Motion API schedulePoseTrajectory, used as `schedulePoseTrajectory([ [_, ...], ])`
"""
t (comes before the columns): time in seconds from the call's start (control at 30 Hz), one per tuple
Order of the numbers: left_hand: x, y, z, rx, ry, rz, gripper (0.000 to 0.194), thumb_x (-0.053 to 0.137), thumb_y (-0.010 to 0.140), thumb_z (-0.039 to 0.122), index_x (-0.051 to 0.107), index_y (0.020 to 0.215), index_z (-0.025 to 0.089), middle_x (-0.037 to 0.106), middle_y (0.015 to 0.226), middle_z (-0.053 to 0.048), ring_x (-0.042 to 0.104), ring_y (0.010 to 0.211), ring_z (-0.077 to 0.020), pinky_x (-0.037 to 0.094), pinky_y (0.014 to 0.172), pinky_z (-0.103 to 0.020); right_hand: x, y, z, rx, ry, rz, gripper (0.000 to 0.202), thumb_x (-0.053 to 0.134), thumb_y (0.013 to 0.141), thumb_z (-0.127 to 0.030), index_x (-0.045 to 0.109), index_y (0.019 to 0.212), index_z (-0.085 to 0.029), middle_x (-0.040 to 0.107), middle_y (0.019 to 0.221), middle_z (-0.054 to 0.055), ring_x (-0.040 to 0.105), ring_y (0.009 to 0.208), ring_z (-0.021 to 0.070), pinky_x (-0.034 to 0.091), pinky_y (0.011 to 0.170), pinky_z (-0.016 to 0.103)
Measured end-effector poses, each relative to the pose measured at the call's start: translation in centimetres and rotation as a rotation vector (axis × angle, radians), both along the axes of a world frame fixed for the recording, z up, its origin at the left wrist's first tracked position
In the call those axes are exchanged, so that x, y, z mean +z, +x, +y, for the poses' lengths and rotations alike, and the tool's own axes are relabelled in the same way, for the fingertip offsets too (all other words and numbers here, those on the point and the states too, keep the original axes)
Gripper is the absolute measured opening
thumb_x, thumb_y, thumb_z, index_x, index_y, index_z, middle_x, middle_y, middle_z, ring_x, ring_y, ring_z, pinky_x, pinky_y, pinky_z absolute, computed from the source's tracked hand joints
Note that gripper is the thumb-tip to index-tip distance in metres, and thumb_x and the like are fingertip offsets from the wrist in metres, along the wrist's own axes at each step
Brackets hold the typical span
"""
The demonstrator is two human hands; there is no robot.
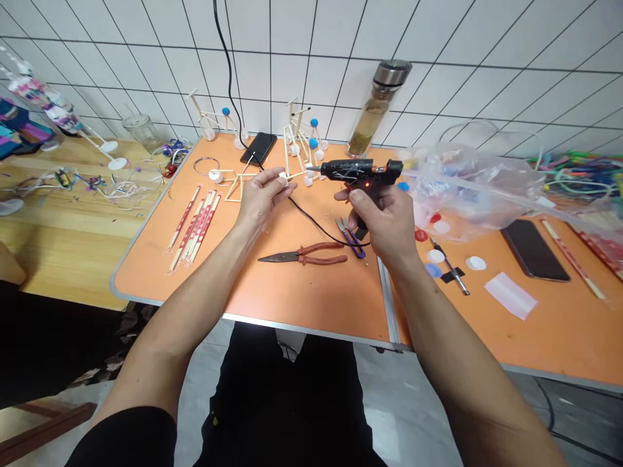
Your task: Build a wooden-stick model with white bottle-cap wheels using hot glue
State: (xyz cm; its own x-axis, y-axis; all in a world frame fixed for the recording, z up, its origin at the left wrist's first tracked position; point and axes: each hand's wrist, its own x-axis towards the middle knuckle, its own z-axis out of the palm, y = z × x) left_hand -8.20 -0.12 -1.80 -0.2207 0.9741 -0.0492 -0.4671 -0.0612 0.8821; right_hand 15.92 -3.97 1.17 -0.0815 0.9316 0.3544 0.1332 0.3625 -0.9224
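Observation:
My right hand (384, 217) is wrapped around a black hot glue gun (348, 170) with a small red light lit. Its nozzle points left, close to a short wooden stick (296, 174) that carries small white pieces. My left hand (265, 194) pinches the stick's left end between thumb and fingers, at a white piece (283, 178). Whether nozzle and stick touch, I cannot tell. Left of that hand lies a stick frame (235, 188) with a white round cap (215, 176). Behind stand stick models (296, 133) with blue caps.
Pliers (302, 254) and purple-handled snips (354, 240) lie in front. Wrapped chopsticks (197, 224) are at left. A phone (259, 148), a tea bottle (377, 107), a plastic bag (467, 188) and a second phone (535, 250) also occupy the orange table (311, 298). A black cord (316, 224) crosses it.

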Motion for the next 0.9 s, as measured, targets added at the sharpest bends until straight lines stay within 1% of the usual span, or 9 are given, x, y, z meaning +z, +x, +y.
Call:
schedulePoseTrajectory([
  [0.1,0.0,0.2,-0.2,0.003,0.008,0.011,0.017,0.085,0.092,0.011,0.081,0.106,0.019,0.084,0.105,-0.005,0.087,0.094,-0.0193,0.069,0.107,-0.039,-1.1,-0.4,-0.3,-0.063,0.031,-0.099,0.042,0.077,0.099,-0.069,0.078,0.1,-0.027,0.081,0.094,0.004,0.062,0.054,0.016,0.051,0.054,0.034],
  [0.23,0.0,0.5,-0.4,0.001,0.007,0.037,0.018,0.086,0.092,0.012,0.081,0.107,0.021,0.084,0.104,-0.004,0.087,0.103,-0.0211,0.069,0.108,-0.037,-2.3,-0.3,-0.5,-0.139,0.061,-0.289,0.047,0.068,0.102,-0.072,0.079,0.112,-0.028,0.08,0.09,0.004,0.069,0.066,0.0235,0.059,0.069,0.042],
  [0.33,-0.1,0.7,-0.5,-0.008,0.028,0.044,0.018,0.086,0.093,0.013,0.081,0.108,0.022,0.084,0.105,-0.003,0.087,0.105,-0.021,0.07,0.107,-0.036,-2.7,-0.4,-0.7,-0.161,0.134,-0.392,0.048,0.062,0.106,-0.067,0.082,0.121,-0.026,0.081,0.093,0.007,0.076,0.082,0.0297,0.063,0.083,0.048],
  [0.43,-0.3,0.9,-0.6,-0.021,0.063,0.039,0.02,0.088,0.091,0.014,0.081,0.108,0.022,0.084,0.105,-0.003,0.088,0.101,-0.0209,0.07,0.105,-0.037,-2.9,-0.6,-0.8,-0.142,0.21,-0.44,0.045,0.059,0.108,-0.06,0.083,0.125,-0.025,0.084,0.104,0.009,0.08,0.095,0.0329,0.064,0.093,0.05],
  [0.57,-0.2,1.1,-0.8,-0.031,0.074,0.04,0.023,0.093,0.087,0.018,0.08,0.107,0.021,0.085,0.102,-0.002,0.087,0.103,-0.0216,0.07,0.106,-0.038,-3.3,-0.8,-0.9,-0.148,0.288,-0.496,0.043,0.058,0.109,-0.058,0.081,0.126,-0.026,0.085,0.113,0.011,0.081,0.103,0.0344,0.065,0.095,0.051],
  [0.67,-0.1,1.2,-0.8,-0.036,0.072,0.041,0.026,0.095,0.085,0.021,0.08,0.107,0.021,0.084,0.1,-0.002,0.087,0.106,-0.0222,0.069,0.11,-0.041,-3.5,-0.9,-0.8,-0.153,0.315,-0.531,0.041,0.057,0.109,-0.057,0.079,0.127,-0.027,0.085,0.117,0.012,0.08,0.108,0.0361,0.064,0.099,0.054],
  [0.8,-0.2,1.2,-0.9,-0.051,0.085,0.041,0.029,0.097,0.084,0.024,0.081,0.108,0.022,0.084,0.103,-0.003,0.087,0.106,-0.023,0.067,0.114,-0.046,-3.5,-1.0,-0.8,-0.159,0.322,-0.555,0.04,0.055,0.109,-0.056,0.077,0.126,-0.027,0.085,0.118,0.013,0.08,0.111,0.037,0.064,0.098,0.054],
  [0.9,-0.3,1.2,-0.9,-0.054,0.105,0.04,0.029,0.097,0.084,0.024,0.081,0.108,0.022,0.083,0.102,-0.003,0.086,0.103,-0.0221,0.068,0.113,-0.046,-3.5,-1.0,-0.8,-0.16,0.339,-0.56,0.039,0.055,0.11,-0.056,0.077,0.126,-0.027,0.085,0.117,0.012,0.081,0.109,0.0358,0.064,0.096,0.052],
])
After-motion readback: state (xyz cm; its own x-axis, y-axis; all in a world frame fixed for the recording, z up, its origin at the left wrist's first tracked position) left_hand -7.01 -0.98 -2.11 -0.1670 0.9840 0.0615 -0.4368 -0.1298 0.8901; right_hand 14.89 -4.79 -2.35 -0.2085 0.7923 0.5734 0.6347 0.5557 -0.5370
